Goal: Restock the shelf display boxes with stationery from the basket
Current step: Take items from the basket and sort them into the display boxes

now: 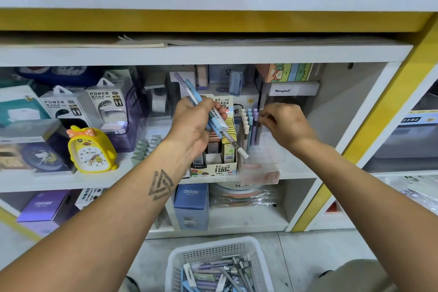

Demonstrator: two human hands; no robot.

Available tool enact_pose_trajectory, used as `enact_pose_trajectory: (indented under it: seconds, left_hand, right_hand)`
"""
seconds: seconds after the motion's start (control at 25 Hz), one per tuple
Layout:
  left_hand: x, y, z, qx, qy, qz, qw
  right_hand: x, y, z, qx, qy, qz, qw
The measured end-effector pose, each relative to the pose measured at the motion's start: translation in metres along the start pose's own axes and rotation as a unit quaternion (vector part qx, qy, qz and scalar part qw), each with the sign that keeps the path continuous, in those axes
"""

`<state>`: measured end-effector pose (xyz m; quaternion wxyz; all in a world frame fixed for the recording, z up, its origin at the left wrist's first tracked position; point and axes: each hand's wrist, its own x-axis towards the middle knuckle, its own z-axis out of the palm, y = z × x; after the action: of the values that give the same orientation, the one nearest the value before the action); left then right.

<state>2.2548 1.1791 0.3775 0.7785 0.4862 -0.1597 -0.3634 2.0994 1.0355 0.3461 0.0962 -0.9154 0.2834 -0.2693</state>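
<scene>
1. A bundle of pens (203,111) is gripped in the left hand (196,123), above the lead-refill box (213,168).
2. A pen top (261,109) is pinched by the right hand (284,123) at the clear display box (263,161).
3. The basket (175,265) of stationery is seen on the floor below.

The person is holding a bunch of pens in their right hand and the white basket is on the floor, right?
Not quite. The head view shows the pens gripped in the left hand; the right hand pinches one at the clear box. The white basket is indeed on the floor.
</scene>
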Motion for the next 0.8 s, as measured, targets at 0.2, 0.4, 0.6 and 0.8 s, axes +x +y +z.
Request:
enact_pose_trajectory:
  seconds: [0.2,0.4,0.6,0.8]
  left_hand:
    - [0.003,0.001,0.002,-0.015,0.010,0.010,1.000]
    - [0.000,0.000,0.005,-0.015,0.022,0.028,0.999]
    - [0.004,0.013,-0.007,-0.065,0.027,0.010,0.997]
    - [-0.003,0.012,-0.005,-0.045,0.005,-0.020,0.999]
  right_hand:
    - [-0.006,-0.030,-0.021,0.163,-0.059,0.065,0.983]
    - [-0.024,-0.052,-0.027,0.431,-0.289,0.087,0.850]
    - [-0.016,-0.026,-0.040,0.500,-0.119,0.160,0.843]
    - [-0.010,-0.002,-0.052,0.523,-0.019,0.199,0.828]
